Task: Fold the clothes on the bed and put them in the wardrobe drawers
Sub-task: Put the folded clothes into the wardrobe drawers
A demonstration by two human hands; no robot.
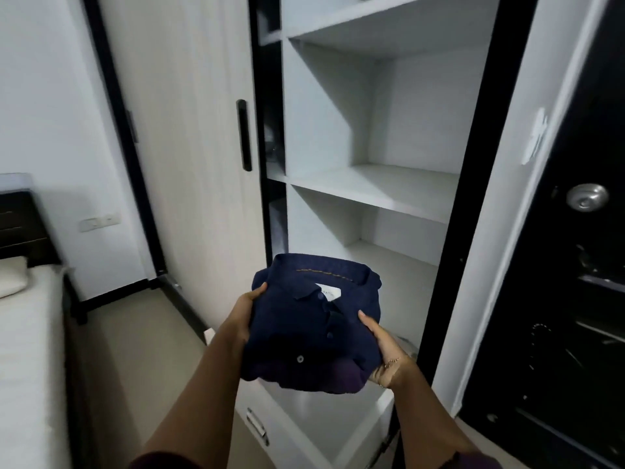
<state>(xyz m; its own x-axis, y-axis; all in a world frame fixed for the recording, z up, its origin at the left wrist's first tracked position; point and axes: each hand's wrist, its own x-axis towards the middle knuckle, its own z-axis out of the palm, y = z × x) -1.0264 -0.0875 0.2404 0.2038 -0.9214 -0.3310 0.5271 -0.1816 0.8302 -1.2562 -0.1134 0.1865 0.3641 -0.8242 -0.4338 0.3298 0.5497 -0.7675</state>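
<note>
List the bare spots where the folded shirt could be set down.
The open drawer below the shirt, bare between its white walls. The wardrobe shelves above, bare between side panels. Both hands crowd the drawer's mouth.

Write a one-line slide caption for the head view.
Both hands, left and right, hold a folded navy button-up shirt above an open white wardrobe drawer.

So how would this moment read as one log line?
stage: stowing | left hand + right hand: hold folded navy shirt | above open drawer
</note>
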